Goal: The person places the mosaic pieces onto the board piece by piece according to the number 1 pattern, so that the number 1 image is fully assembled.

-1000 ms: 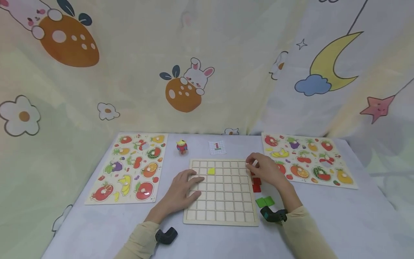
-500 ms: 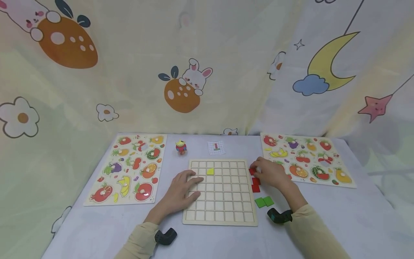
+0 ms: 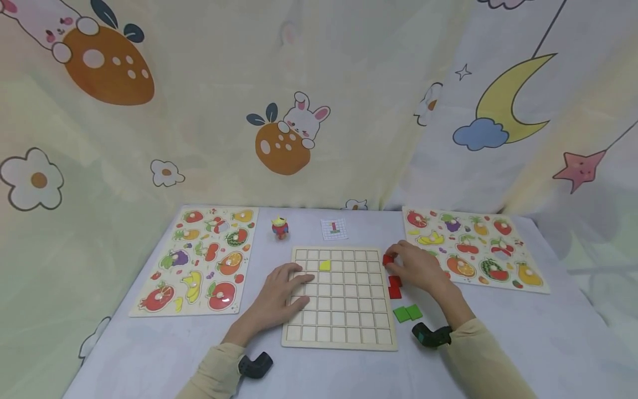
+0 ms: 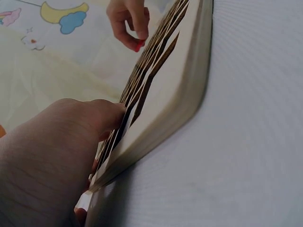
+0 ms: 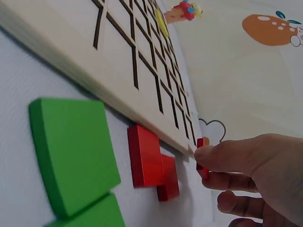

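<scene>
My right hand [image 3: 417,267] pinches a small red square tile [image 3: 387,259] between thumb and fingertips beside the board's upper right edge. In the right wrist view that tile stands on edge, partly covered by the thumb. My left hand [image 3: 275,293] rests on the left edge of the wooden grid board [image 3: 344,347], its fingers spread over the outer squares. One yellow tile [image 3: 325,265] sits in the second row of the grid. Right of the board lie two red tiles [image 5: 147,158] and two green tiles [image 5: 78,151], partly overlapping.
Fruit puzzle boards lie at left [image 3: 186,307] and right [image 3: 498,249]. Behind the grid board are a small toy figure [image 3: 280,228] and a white card [image 3: 341,235] printed with a coloured grid pattern. A printed curtain [image 3: 209,127] hangs behind the table.
My right hand has come down from the board's upper right corner to the red tiles and now pinches the topmost one. The left hand stays put.
</scene>
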Demonstrator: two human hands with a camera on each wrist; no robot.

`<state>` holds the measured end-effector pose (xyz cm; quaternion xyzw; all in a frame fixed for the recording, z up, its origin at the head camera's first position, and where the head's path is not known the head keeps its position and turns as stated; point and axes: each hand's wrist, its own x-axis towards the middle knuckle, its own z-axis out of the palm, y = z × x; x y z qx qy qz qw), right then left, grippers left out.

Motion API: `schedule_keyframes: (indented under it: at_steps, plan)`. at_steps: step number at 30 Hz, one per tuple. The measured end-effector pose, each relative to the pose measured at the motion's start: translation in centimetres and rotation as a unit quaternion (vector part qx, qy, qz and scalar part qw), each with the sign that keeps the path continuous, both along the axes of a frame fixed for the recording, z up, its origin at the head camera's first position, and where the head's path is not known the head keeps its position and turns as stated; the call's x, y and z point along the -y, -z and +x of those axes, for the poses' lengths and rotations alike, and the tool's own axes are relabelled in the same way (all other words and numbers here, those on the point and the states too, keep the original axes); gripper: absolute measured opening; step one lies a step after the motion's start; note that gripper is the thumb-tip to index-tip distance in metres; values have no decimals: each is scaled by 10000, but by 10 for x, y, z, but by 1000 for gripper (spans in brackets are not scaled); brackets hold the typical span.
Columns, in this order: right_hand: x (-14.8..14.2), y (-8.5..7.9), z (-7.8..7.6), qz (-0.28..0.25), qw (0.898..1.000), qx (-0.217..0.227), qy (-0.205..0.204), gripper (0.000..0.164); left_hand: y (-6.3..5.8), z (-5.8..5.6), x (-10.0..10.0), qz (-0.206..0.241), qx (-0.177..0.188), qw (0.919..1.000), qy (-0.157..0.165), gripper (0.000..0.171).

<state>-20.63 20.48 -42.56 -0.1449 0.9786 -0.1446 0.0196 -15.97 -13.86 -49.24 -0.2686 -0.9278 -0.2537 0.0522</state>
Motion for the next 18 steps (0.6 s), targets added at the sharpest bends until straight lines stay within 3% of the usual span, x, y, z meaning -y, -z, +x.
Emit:
schedule_keyframes:
  at_steps: [11, 18]
  plan:
    - [24, 7, 1, -1177, 9922, 378, -151, 31, 1, 1, 0, 35, -86, 10000, 15, 43]
    - [38, 11, -2, -1662, 9848, 271, -430, 30, 3, -1, 1, 51, -200, 9998, 82, 44]
